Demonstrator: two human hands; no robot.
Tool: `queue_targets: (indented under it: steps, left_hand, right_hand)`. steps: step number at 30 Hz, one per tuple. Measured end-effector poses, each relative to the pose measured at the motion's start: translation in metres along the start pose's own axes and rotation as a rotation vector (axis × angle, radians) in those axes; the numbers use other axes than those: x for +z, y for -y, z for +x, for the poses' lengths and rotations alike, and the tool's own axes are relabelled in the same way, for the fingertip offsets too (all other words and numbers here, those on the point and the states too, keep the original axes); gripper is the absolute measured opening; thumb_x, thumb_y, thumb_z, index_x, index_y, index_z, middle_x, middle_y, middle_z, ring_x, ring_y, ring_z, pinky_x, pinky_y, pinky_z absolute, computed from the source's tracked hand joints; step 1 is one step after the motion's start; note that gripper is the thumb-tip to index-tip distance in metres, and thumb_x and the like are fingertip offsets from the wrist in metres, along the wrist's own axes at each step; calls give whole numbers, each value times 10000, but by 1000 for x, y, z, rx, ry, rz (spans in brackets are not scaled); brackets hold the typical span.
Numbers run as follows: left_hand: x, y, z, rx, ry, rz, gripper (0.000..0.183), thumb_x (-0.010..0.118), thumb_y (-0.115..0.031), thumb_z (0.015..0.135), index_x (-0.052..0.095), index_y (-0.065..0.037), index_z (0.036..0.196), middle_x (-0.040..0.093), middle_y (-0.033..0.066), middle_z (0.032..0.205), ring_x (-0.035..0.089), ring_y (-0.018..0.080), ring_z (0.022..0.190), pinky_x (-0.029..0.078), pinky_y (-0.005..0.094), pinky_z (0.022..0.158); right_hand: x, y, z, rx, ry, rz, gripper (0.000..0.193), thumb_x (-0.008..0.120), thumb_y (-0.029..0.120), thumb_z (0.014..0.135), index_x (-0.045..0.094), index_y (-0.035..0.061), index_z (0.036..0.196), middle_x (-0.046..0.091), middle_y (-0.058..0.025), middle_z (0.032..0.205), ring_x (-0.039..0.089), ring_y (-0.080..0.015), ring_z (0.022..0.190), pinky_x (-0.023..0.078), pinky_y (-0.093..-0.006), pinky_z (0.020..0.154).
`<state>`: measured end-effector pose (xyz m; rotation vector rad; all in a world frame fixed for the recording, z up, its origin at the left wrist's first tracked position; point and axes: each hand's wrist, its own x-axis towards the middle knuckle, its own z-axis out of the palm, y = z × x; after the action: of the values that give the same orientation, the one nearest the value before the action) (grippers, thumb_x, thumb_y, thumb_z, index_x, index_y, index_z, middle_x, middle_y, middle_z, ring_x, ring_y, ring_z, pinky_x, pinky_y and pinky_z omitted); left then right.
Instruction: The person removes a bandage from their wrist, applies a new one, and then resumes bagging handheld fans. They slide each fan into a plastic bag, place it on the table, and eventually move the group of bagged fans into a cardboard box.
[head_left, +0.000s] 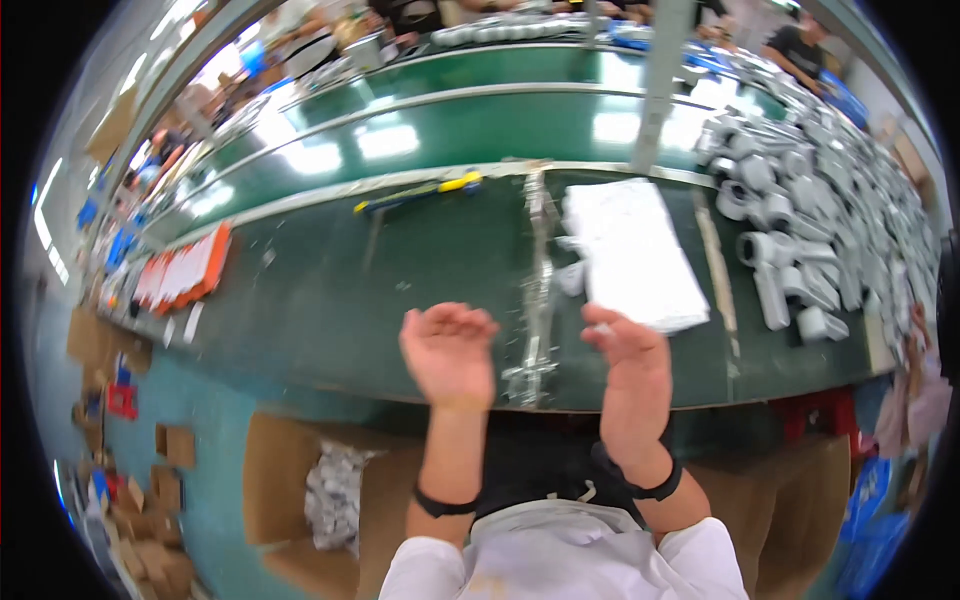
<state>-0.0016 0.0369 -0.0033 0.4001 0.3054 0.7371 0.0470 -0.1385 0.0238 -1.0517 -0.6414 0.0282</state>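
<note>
My left hand (450, 355) is raised over the near part of the dark green bench, palm up with loosely bent fingers and nothing in it. To its right, my right hand (637, 375) hovers at the near edge of a stack of white sheets or flat bags (635, 250). Its fingers are half bent, with a gap to the thumb. A small white spot shows at these fingertips; whether it is a loose bit or the stack behind, I cannot tell. A yellow and black tool with a long handle (420, 192) lies farther back.
Grey plastic fittings (800, 210) are heaped at the right. An orange tray (190, 270) with white pieces stands at the far left. Clear tape (537, 290) runs across the bench (330, 290). Below are open cardboard boxes (275, 480); a metal post (660, 90) rises behind. People work beyond.
</note>
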Motion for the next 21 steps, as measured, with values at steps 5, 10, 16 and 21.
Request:
queue_targets:
  steps: [5, 10, 16, 21]
  left_hand:
    - [-43, -41, 27, 746, 22, 1172, 158, 534, -122, 968, 609, 7, 916, 607, 55, 893, 565, 129, 818, 469, 275, 751]
    - [-51, -19, 45, 1194, 425, 1956, 117, 625, -101, 883, 615, 2, 939, 628, 125, 916, 595, 291, 857, 476, 383, 800]
    - [-55, -8, 42, 960, 555, 2148, 150, 653, -146, 842, 632, -16, 913, 607, 119, 990, 566, 316, 958, 451, 418, 829]
    - [-59, -10, 40, 967, 536, 2183, 133, 652, -129, 831, 628, -13, 890, 608, 116, 981, 568, 311, 951, 453, 415, 821]
  right_hand:
    - [-53, 21, -23, 92, 189, -102, 428, 411, 347, 1021, 535, -36, 1165, 630, -168, 1139, 594, -225, 1056, 455, -355, 933]
    - [-101, 40, -33, 167, 69, -137, 218, 502, 140, 995, 569, -17, 1132, 662, -95, 1024, 620, -147, 932, 493, -286, 838]
    - [-152, 51, -26, 143, -214, -307, 166, 538, 98, 982, 553, -16, 1102, 659, -86, 969, 615, -120, 868, 497, -267, 808]
    - [-205, 38, 23, 37, -607, -1203, 188, 702, 145, 855, 618, 41, 988, 642, -37, 909, 609, -143, 784, 486, -269, 715]
